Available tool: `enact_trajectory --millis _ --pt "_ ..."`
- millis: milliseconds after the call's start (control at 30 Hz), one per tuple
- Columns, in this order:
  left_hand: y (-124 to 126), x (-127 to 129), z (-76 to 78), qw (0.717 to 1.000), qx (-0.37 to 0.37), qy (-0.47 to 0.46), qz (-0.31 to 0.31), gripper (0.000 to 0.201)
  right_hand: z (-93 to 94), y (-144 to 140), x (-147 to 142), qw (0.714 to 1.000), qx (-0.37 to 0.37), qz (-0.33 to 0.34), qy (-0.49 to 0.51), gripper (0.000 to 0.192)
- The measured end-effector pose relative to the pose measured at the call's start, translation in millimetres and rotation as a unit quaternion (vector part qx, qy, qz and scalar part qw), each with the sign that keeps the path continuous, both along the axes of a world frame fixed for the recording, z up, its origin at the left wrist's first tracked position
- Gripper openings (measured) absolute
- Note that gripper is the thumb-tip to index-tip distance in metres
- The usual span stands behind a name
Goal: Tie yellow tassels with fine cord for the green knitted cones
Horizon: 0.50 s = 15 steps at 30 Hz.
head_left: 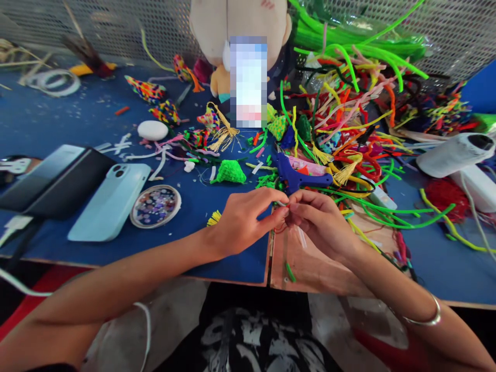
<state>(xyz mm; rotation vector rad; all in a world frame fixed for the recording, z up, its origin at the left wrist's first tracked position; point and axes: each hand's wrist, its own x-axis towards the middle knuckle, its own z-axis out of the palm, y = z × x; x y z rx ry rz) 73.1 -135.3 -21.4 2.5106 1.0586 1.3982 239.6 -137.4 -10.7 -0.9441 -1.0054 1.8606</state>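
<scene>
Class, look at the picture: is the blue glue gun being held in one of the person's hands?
No, the blue glue gun lies on the table beyond both hands, while the left hand and right hand pinch a small piece between them.

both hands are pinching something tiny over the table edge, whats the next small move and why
Probably keep both pinches closed and draw the piece a little nearer. The left hand and right hand meet fingertip to fingertip on a small thin piece, too small to identify. It sits just in front of the blue glue gun and the pipe cleaner pile, where a dropped bit would likely be lost.
</scene>
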Motion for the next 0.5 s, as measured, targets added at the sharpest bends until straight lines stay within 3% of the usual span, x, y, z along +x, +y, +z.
enact_trajectory --millis 267,500 --pt "4.8 -6.2 -5.0 0.992 0.115 0.050 0.003 0.009 1.1 1.0 -0.6 1.000 -0.011 -0.008 -0.008 0.007" --pt "6.2 -5.6 -6.7 0.988 0.142 0.052 -0.003 0.006 1.9 0.2 -1.4 0.999 -0.039 -0.006 -0.001 0.010"
